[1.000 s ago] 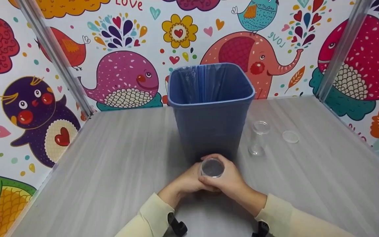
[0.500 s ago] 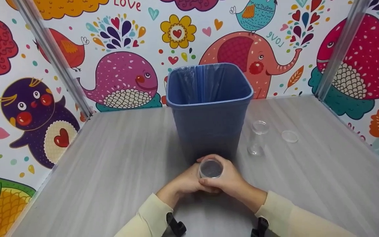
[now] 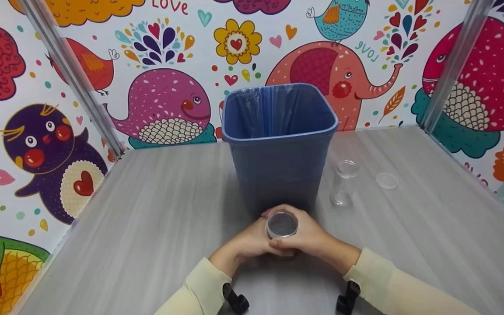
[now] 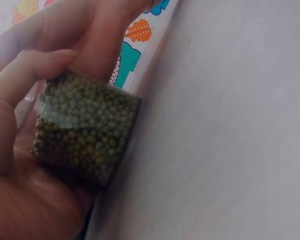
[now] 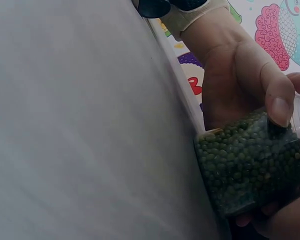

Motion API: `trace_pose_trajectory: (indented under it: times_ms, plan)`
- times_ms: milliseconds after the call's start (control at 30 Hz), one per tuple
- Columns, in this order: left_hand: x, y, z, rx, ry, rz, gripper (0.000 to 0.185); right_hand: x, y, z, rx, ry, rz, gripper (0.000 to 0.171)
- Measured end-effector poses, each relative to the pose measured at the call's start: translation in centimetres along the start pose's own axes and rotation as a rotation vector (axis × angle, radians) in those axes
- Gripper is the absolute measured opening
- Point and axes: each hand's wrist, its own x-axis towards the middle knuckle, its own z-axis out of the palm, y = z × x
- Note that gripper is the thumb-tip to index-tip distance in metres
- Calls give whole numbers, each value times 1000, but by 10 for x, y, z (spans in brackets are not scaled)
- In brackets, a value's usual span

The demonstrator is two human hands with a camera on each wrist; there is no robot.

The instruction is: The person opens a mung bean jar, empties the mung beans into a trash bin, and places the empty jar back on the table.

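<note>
Since we're going big to small, the grey counter (image 3: 155, 210) comes first, then one blue bin (image 3: 279, 144) standing in the middle of it with a clear liner inside. Right in front of the bin, both our hands are wrapped around one small clear jar (image 3: 281, 225): left hand (image 3: 245, 243) and right hand (image 3: 309, 238) each have fingers curled round its sides, fingertips overlapping at the front. The jar stands upright on the counter, long axis vertical, mouth pointing up toward us. The wrist views show it packed with little round green beans (image 4: 85, 127) nearly to the top, see-through walls, thumb (image 5: 277, 95) pressed on the side. To the right of the bin there's one more clear jar (image 3: 343, 183), empty, also upright, well apart from our hands. Smallest thing: one round clear lid (image 3: 386, 180) lying flat near that empty jar.
</note>
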Motion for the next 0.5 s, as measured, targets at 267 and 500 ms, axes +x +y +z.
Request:
trace_pose_trajectory:
  times_ms: [267, 500]
  plan:
    - [-3, 0, -1, 39, 11, 3, 64, 0, -3, 3, -27, -6, 28, 57]
    - [0, 1, 1, 19, -4, 8, 64, -7, -11, 3, -18, 111, 76, 71]
